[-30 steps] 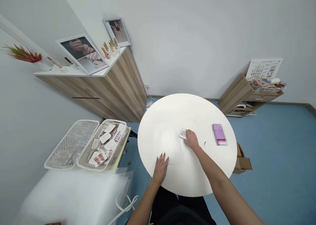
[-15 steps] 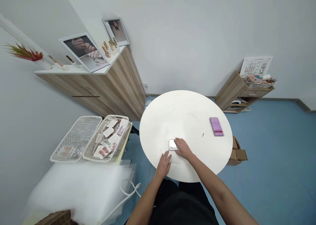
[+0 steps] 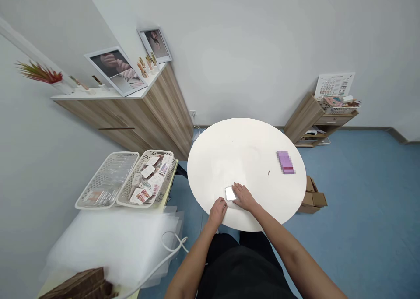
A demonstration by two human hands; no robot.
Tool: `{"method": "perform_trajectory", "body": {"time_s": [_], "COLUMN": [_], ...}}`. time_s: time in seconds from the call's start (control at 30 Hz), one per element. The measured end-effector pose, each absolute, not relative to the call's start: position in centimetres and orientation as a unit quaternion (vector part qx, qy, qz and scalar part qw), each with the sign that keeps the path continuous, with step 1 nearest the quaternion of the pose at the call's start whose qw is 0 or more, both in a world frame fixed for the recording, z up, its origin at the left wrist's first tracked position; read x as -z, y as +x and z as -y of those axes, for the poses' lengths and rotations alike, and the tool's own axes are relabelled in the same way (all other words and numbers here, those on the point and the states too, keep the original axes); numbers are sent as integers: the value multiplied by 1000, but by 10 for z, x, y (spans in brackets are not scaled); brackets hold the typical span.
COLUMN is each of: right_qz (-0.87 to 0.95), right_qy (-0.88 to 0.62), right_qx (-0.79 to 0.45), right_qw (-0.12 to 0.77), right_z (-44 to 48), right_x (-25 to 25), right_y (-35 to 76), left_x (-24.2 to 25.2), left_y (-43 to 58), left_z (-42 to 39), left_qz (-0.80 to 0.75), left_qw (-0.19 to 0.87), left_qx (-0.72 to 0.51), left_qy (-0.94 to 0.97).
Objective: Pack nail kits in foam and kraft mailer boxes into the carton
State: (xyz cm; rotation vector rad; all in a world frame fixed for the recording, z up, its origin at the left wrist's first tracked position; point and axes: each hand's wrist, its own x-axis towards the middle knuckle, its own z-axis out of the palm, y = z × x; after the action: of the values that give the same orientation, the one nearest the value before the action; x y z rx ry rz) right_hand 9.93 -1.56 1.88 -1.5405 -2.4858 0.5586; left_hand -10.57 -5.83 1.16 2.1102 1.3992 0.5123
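Note:
A small rectangular piece with rounded corners and a shiny, pale face (image 3: 230, 193) lies flat on the white round table (image 3: 216, 150), near its front edge. My right hand (image 3: 244, 198) rests on the table with its fingers stretched out, the fingertips at the right side of this piece and partly over it. Just left of and nearer than the piece, my left hand (image 3: 218, 212) sits at the table's edge with fingers curled and drawn together. Whatever may be under those fingers is hidden.
A blurred-out purple object (image 3: 285, 162) lies on the table's right side. Left stand a white basket of printed cards (image 3: 120, 199) and another of clear packets (image 3: 78, 203), by translucent sheets (image 3: 108, 237) and a white cable (image 3: 164, 260). A cardboard box (image 3: 311, 198) sits on the floor.
The fingers of my left hand have drawn in from a spread pose. My right hand stays by the shiny piece. The whole view has shifted slightly.

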Motion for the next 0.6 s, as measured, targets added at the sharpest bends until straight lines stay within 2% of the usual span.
{"method": "perform_trajectory", "body": {"time_s": [0.17, 0.6], "right_qz": [835, 705], "right_qy": [-492, -654], "right_qx": [-202, -266], "right_qw": [142, 66], "right_z": [36, 8], "right_x": [-35, -28], "right_y": [113, 119], "left_x": [-20, -11], "left_y": [-106, -104], "left_z": [39, 11], "left_qz": [-525, -598], "left_qw": [292, 222], "left_qx": [-205, -161], "left_qy": [773, 753]}}
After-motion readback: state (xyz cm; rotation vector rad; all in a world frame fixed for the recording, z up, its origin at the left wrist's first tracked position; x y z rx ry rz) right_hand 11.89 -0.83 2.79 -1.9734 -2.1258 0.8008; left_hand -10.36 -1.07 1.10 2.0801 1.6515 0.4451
